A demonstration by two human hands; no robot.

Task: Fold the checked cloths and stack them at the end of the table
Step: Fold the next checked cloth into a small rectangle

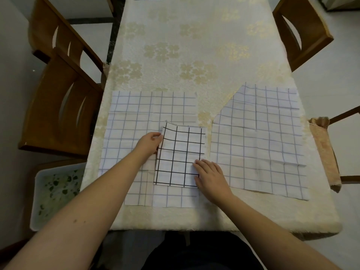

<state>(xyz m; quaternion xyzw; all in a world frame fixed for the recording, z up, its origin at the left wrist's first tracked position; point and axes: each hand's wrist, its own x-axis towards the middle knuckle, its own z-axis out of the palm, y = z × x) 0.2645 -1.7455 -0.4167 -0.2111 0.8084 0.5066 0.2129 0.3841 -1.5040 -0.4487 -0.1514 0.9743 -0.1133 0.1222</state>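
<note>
Right hand presses flat on folded cloth; left hand pinches its edge.

Wooden chairs flank a table draped in cream floral cloth.

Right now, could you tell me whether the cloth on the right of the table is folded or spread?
Spread: the right cloth lies flat, only its far-left corner turned under or missing.

You face four white checked cloths on the cream floral-clothed table, and four brown wooden chairs around it.
</note>
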